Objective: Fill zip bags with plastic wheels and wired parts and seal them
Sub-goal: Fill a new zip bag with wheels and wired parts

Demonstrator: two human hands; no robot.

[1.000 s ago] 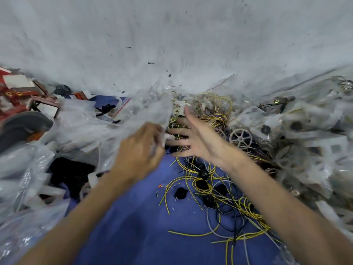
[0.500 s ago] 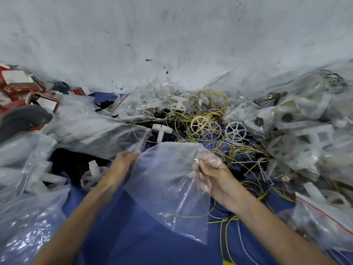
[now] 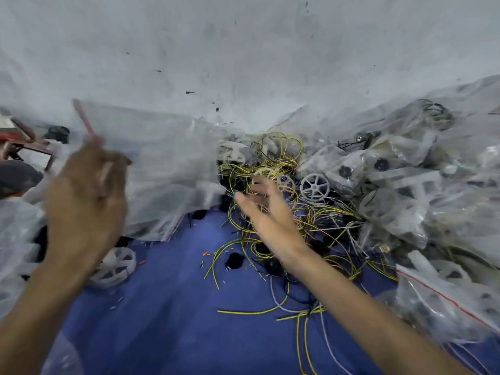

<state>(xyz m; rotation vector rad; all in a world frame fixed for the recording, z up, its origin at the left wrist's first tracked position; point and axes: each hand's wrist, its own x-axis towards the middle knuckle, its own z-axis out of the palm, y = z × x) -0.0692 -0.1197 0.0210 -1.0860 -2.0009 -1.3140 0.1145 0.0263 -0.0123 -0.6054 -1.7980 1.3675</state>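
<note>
The zip bag (image 3: 167, 169) is held up at the left, over the blue counter (image 3: 167, 307). Its red zip strip (image 3: 84, 124) slants up and to the left above the knuckles, and its long axis runs roughly level to the right, so its far edge ends just beside the yellow wires (image 3: 284, 150). The left grip (image 3: 86, 201), a bare hand seen from the back, has its fingers curled round the bag's zip end. The right grip (image 3: 266, 209) is spread wide with straight fingers, holds nothing and hovers over the tangle of wires near a white plastic wheel (image 3: 315, 186). Motion blur smears the bag and both hands, so whether the bag's mouth is open or sealed cannot be told, nor what is inside it. The bag hides the counter behind it. A second wheel (image 3: 113, 266) lies partly behind the left wrist. Filled bags (image 3: 433, 185) are piled at the right, their contents hard to make out, and the frame's edge cuts the pile off
</note>
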